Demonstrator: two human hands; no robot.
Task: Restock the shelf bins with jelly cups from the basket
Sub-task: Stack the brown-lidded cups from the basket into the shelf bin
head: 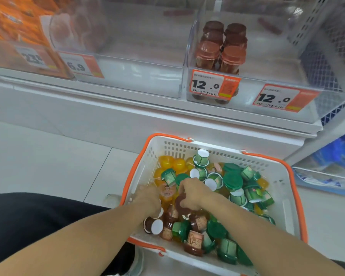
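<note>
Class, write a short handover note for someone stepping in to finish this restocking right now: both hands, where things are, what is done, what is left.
Left hand: down in the basket among the cups; its grip is not visible.
Right hand: in the basket, holding a brown jelly cup.
Basket sits on the floor below the shelf, piled with green, brown and yellow jelly cups.
Done: the right bin holds a few stacked brown cups at its left side.
Left: the middle bin looks nearly bare; most stock remains in the basket.
</note>
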